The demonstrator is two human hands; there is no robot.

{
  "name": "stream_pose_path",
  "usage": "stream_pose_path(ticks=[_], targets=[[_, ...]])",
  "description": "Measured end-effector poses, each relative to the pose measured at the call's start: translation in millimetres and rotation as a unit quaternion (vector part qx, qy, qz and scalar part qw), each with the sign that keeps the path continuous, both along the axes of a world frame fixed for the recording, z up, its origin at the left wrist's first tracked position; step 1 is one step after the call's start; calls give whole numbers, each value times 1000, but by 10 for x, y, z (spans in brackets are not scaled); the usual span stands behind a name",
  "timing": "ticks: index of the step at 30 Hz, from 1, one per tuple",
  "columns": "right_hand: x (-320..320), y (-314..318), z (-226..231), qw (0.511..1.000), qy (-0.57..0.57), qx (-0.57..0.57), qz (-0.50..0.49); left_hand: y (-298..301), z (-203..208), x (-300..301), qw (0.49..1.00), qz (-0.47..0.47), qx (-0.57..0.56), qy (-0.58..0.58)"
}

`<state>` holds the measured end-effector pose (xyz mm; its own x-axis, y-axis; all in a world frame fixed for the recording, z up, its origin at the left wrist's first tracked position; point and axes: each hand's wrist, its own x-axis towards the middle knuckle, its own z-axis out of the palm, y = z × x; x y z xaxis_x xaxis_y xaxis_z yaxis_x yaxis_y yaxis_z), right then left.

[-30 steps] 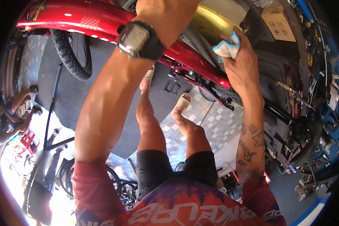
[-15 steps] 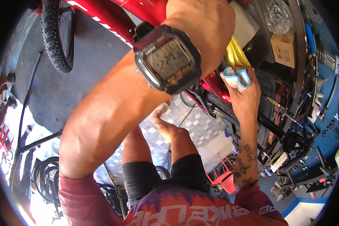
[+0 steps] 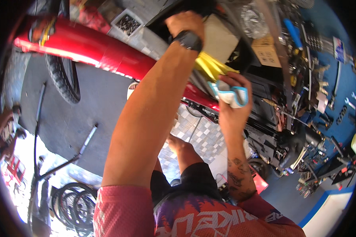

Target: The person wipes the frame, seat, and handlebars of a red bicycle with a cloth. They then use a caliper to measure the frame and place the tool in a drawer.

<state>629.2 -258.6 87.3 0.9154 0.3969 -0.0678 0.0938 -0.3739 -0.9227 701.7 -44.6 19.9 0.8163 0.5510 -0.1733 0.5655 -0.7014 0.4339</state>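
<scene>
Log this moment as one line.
left hand: raised, on dark part above red bike frame | right hand: gripping white-blue cloth by frame | yellow strips behind

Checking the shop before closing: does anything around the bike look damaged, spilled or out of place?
Nothing stands out. The right hand grips a white-and-blue rag against the red bike frame, and the left hand reaches above it. No spill or breakage shows.

The bicycle frame (image 3: 99,51) is running across the scene. Below its left end, a tyre (image 3: 63,79) is hanging. Right of the frame, the right hand (image 3: 235,106) is gripping a cloth (image 3: 231,94), while the left hand (image 3: 186,21) is reaching above it. A workbench (image 3: 320,98) is standing right of the frame.
</scene>
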Motion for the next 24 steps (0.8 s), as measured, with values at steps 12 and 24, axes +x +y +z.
stream_pose_path(ticks=[12, 24], targets=[[350, 440, 187, 970, 229, -50, -63, 288, 1134, -78, 923, -288, 251, 37], [-776, -580, 1661, 992, -50, -58, -95, 785, 1597, -516, 942, -294, 34, -157]])
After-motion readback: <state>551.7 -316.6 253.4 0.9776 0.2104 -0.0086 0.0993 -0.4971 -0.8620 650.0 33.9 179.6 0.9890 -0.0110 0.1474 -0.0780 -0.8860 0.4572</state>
